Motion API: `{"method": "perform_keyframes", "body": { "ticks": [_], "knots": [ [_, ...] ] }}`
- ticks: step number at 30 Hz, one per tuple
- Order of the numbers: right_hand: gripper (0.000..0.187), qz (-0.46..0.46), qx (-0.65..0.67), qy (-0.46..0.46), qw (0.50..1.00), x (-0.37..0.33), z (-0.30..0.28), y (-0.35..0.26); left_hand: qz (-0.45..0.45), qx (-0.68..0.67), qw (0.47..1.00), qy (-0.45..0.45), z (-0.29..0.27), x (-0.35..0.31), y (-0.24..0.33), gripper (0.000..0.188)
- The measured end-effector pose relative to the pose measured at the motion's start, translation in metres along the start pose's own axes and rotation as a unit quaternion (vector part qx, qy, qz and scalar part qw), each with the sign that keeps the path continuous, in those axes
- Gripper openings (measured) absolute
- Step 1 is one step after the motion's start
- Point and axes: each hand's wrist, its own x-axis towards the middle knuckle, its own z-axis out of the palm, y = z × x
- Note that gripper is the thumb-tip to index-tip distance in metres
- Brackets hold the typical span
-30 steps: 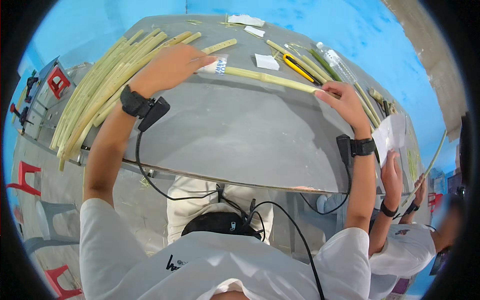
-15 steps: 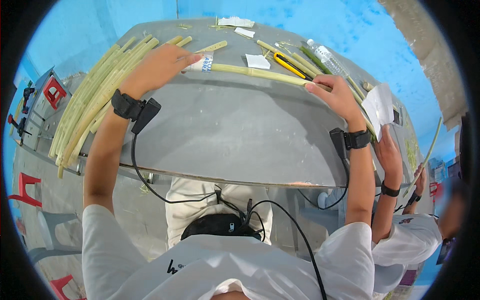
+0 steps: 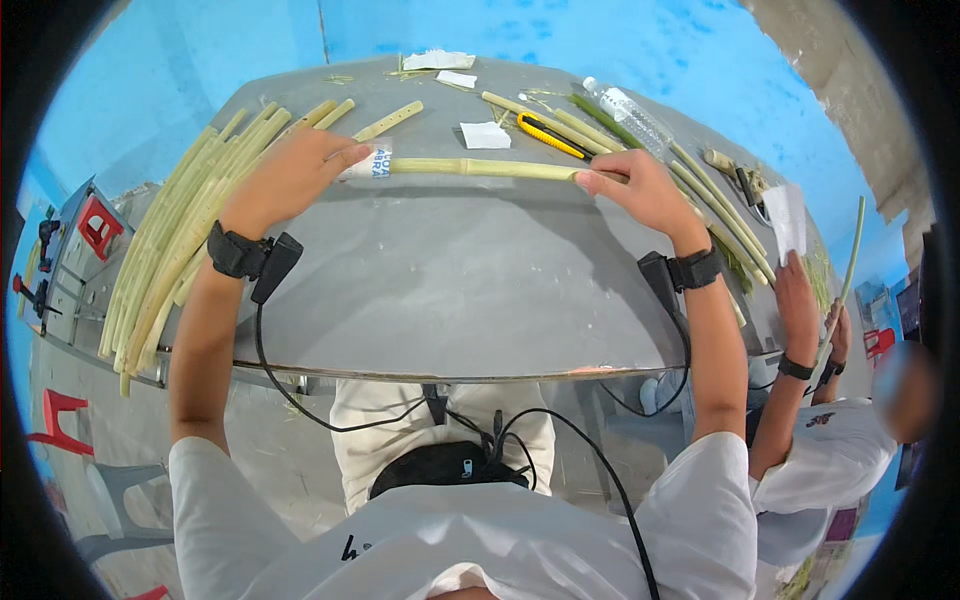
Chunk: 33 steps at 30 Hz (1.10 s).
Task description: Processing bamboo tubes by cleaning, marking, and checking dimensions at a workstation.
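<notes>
A pale green-yellow bamboo stick (image 3: 480, 167) runs crosswise over the grey table, in front of me. My left hand (image 3: 295, 178) is closed around its left part, with a white strip with blue print (image 3: 379, 162) between the fingers and the bamboo. The stick's left end is hidden by that hand. My right hand (image 3: 645, 192) grips the right end, its thumb and fingers pressed round it. Just beyond the right hand lies a yellow-and-black utility knife (image 3: 552, 137). Past the stick's middle is a small white paper piece (image 3: 485, 135).
Several bamboo sticks (image 3: 190, 235) lie fanned at the table's left side. More sticks (image 3: 725, 215) and a clear plastic bottle (image 3: 630, 115) are at the right. On the right sits a co-worker (image 3: 825, 450), one hand holding white paper (image 3: 787, 220), the other a thin stick (image 3: 852, 255).
The stick lies more level: my left hand has come slightly nearer and my right hand slightly farther away. The co-worker's hand with the paper has moved right. My view has shifted a little.
</notes>
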Motion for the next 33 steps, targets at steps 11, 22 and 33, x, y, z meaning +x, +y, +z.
{"method": "perform_keyframes", "body": {
  "ticks": [11, 22, 33],
  "knots": [
    [0.04, -0.069, -0.085, 0.089, 0.99, 0.01, -0.009, -0.028, 0.095, 0.018, 0.994, 0.046, 0.008, -0.004, -0.031, 0.043],
    [0.049, -0.022, -0.079, -0.044, 0.996, 0.02, -0.014, -0.036, 0.027, -0.004, 0.996, 0.089, 0.004, -0.006, -0.011, 0.051],
    [0.034, -0.095, -0.08, 0.09, 0.988, 0.012, 0.0, -0.017, -0.041, -0.029, 0.999, -0.01, 0.003, -0.001, 0.004, 0.055]
  ]
}}
